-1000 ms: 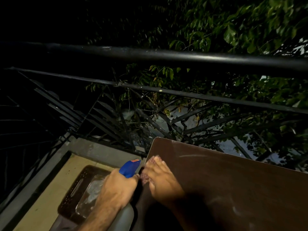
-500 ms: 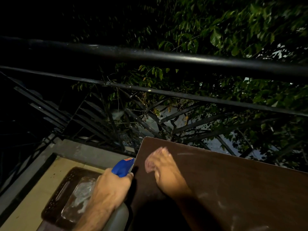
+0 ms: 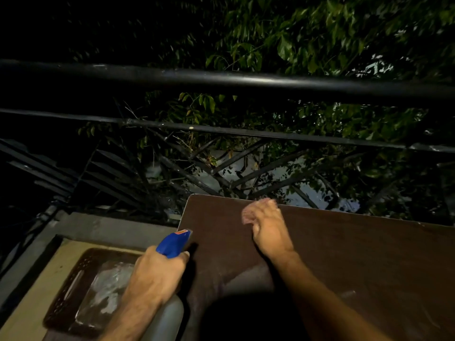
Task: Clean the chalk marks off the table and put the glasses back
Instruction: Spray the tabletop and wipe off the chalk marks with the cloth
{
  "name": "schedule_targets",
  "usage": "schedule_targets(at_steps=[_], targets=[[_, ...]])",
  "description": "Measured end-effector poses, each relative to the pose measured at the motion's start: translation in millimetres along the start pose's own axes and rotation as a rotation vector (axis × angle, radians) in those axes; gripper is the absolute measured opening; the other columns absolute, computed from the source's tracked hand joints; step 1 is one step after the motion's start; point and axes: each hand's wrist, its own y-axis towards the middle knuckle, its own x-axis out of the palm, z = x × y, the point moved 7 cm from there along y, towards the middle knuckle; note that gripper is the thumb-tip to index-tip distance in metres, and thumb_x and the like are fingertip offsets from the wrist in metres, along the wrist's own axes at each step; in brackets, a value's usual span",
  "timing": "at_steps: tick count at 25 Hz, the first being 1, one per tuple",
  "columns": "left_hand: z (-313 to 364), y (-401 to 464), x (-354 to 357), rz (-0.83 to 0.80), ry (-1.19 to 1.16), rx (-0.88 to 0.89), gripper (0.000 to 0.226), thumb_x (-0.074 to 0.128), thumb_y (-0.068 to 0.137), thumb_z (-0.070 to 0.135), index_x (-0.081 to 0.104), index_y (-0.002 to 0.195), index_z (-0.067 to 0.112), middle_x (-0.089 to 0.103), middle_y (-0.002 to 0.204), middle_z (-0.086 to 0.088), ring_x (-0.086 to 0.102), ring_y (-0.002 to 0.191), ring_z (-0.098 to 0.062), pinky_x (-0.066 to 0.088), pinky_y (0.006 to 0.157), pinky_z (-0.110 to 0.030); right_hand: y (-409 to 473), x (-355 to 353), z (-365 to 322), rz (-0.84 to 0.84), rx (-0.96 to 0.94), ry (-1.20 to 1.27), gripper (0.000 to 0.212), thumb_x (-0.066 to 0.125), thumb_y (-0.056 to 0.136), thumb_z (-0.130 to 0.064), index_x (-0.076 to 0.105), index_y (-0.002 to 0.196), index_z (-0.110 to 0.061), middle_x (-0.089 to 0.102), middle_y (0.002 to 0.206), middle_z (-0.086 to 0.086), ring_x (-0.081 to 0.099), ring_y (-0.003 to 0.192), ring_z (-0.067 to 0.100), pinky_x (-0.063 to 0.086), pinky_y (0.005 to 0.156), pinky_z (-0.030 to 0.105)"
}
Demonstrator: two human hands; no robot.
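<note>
The right hand (image 3: 268,227) presses a pinkish cloth (image 3: 248,214) on the brown bench (image 3: 357,254) near its far edge, fingers curled over it. The left hand (image 3: 157,274) has its fingers wrapped around a blue-headed spray bottle (image 3: 173,243) at the bench's left edge.

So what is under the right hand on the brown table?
A crumpled pinkish cloth shows beside the fingers of the right hand, pressed on the brown wooden table. The hand covers the rest of the cloth and any chalk beneath it.
</note>
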Motion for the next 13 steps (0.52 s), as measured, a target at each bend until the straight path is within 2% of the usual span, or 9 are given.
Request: schedule_targets(at_steps=[2,5,7,10,13], targets=[[2,-6,2,-0.013,-0.004,0.008,0.019,0.071,0.085,0.037,0.061,0.079,0.022,0.066,0.075,-0.003,0.062,0.067,-0.020,0.052,0.071,-0.036,-38,24,-40,-0.120,-0.188,-0.004,0.053,0.051,0.078,-0.016,0.065,0.127,-0.033,0.055,0.144,-0.006,0.037,0.144,0.023,0.026,0.121,0.052],[6,-13,5,-0.030,-0.006,0.024,0.021,0.072,0.084,0.036,0.065,0.079,0.016,0.067,0.069,-0.006,0.063,0.063,-0.022,0.048,0.064,-0.033,-104,50,-88,-0.286,-0.505,0.043,0.057,0.050,0.081,-0.027,0.058,0.137,-0.025,0.052,0.149,0.004,0.032,0.147,0.030,0.014,0.117,0.062],[8,-15,8,-0.043,-0.018,0.039,0.022,0.072,0.085,0.034,0.063,0.076,0.017,0.066,0.067,-0.007,0.061,0.062,-0.022,0.045,0.060,-0.032,-106,47,-89,-0.331,-0.525,0.054,0.056,0.050,0.084,-0.023,0.055,0.140,-0.024,0.048,0.152,0.005,0.024,0.148,0.027,-0.003,0.116,0.054],[9,-16,12,-0.078,-0.023,0.071,0.018,0.072,0.087,0.034,0.067,0.085,0.017,0.069,0.073,-0.008,0.061,0.062,-0.020,0.044,0.060,-0.030,-55,24,-56,-0.158,-0.246,0.045,0.059,0.055,0.085,-0.010,0.054,0.142,-0.024,0.044,0.155,0.002,0.024,0.151,0.026,-0.001,0.124,0.040],[4,-18,18,-0.086,-0.023,0.087,0.014,0.072,0.087,0.034,0.063,0.084,0.023,0.064,0.075,-0.002,0.057,0.064,-0.017,0.045,0.065,-0.030,0,5,0,-0.048,0.076,-0.011,0.050,0.052,0.092,-0.010,0.054,0.140,-0.023,0.044,0.152,0.004,0.027,0.148,0.028,0.017,0.124,0.043]])
